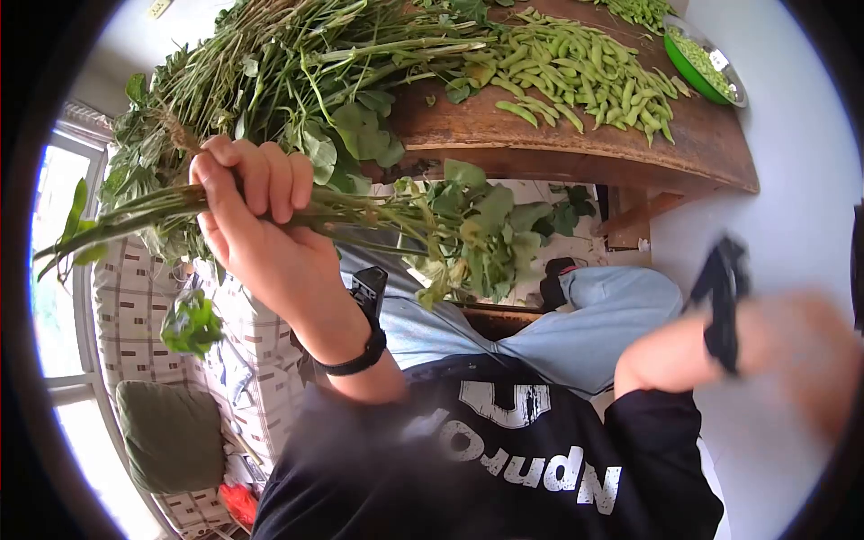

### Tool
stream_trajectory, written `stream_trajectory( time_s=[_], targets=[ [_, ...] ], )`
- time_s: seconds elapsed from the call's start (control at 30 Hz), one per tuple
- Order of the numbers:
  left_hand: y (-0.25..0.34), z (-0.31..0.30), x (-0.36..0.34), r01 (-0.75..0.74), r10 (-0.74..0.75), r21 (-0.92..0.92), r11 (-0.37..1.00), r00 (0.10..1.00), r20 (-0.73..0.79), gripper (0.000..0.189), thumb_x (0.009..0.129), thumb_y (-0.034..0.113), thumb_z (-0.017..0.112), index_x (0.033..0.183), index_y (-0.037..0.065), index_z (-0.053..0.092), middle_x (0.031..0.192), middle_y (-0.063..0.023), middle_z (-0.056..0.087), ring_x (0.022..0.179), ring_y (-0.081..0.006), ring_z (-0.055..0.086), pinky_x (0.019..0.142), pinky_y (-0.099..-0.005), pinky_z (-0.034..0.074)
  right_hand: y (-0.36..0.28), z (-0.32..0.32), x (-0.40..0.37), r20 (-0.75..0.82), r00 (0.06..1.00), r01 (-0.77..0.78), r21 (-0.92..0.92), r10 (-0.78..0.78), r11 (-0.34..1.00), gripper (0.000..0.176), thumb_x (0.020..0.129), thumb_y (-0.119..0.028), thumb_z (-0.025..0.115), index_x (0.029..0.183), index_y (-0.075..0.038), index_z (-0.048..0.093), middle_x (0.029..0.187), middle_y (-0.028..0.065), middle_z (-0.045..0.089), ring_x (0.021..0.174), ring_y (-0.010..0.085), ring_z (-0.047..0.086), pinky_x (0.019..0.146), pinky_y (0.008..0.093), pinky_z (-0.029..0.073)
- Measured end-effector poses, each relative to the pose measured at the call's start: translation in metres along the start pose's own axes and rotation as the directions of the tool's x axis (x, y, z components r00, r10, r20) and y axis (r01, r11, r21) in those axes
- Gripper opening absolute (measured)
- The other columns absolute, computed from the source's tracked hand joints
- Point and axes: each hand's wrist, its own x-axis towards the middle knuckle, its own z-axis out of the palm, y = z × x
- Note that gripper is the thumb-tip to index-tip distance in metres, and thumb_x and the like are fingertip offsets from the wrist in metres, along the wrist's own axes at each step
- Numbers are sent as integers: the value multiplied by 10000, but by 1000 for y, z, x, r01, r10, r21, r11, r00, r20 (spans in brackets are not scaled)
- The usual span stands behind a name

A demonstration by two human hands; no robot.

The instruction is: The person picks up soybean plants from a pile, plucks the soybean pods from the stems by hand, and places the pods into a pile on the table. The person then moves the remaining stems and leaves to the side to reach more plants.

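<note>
My left hand point(256, 193) is closed around a bunch of leafy green stalks point(387, 211), held level over my lap, with bare stems out to the left and leaves to the right. Behind it a big heap of cut stalks point(297, 67) covers the left part of the wooden table point(576, 160). Loose green pods point(585, 72) lie in a pile on the table's right part. My right hand point(810, 360) is at the far right, away from the plants and smeared by motion, so its fingers cannot be made out. Each wrist has a black strap.
A green bowl point(702, 63) with shelled beans stands at the table's right end, near a white wall point(774, 162). At the left are a checked sofa point(139, 306), a dark green cushion point(171, 436) and a red bag point(238, 504). Leaves hang below the table edge.
</note>
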Motion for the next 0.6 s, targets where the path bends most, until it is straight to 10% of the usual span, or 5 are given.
stream_trajectory(
  time_s=[0.03,0.1,0.2,0.33,0.6],
  targets=[
    [2,0,-2,-5,8,-51,999,998,60,193,1022,192,460,903,44,492,631,27,323,505,-62,269,457,-213,256,20,18,-32,358,859,-272,-284,365,919,177,1006,-255,432,1023,-101,517,851,30,521,860,125,504,859,301,398],
    [10,-4,-4,21,-5,-126,992,993,120,209,1028,208,445,902,47,490,623,28,317,491,-55,267,430,-202,250,31,37,-92,425,3,-238,-879,905,413,240,934,-65,513,1153,-8,593,1026,113,655,915,124,612,815,280,493],
    [18,1,-3,65,-24,-271,960,988,151,254,1052,229,367,886,60,462,612,19,309,465,-52,266,373,-189,267,-33,47,-132,796,60,-792,-329,603,513,229,909,-101,591,1125,-50,649,1011,69,668,877,196,629,764,302,498],
    [21,1,-3,180,-72,-371,911,955,286,269,1066,232,298,895,65,424,641,3,323,474,-73,268,374,-204,309,-75,40,-151,963,158,-716,-41,219,697,310,788,-112,669,1097,-129,683,1123,34,633,972,224,593,830,347,487],
    [13,2,-6,198,-130,-341,919,969,212,215,1051,202,357,916,56,436,666,17,303,500,-63,237,395,-199,284,-100,24,-173,916,278,-584,-77,288,808,187,781,-126,646,955,-76,600,980,46,575,920,221,568,820,351,453]
  ],
)
